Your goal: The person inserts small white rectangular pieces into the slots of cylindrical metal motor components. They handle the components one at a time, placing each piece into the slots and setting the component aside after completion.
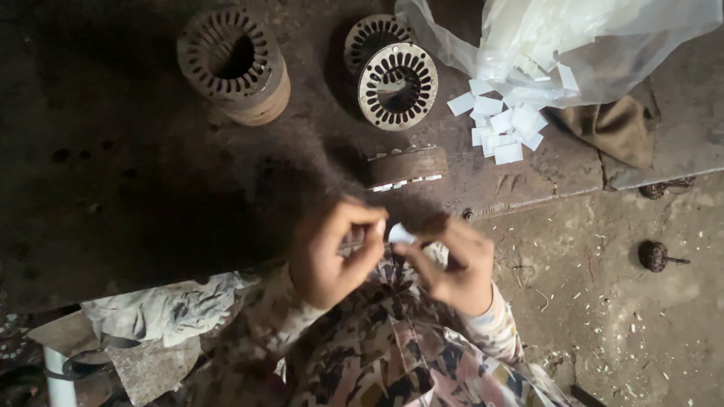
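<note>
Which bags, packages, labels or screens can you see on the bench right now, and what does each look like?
Plastic bag: top right of the bench, clear to milky white, crumpled, open toward the paper slips.
Paper slips: a loose pile of small white rectangles spilling from the bag's mouth, blank as far as shows.
No labels, signs or screens visible.

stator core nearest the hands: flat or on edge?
On edge. The stator core shows its curved side wall, with white insulation slips sticking out below.

The scene is dim and grainy. Light falls from the upper right, brightening the clear plastic bag (pixel 573 45) and white paper slips (pixel 501 124), while the bench (pixel 113 173) sinks into deep shadow at left. Both hands look softly blurred.
</note>
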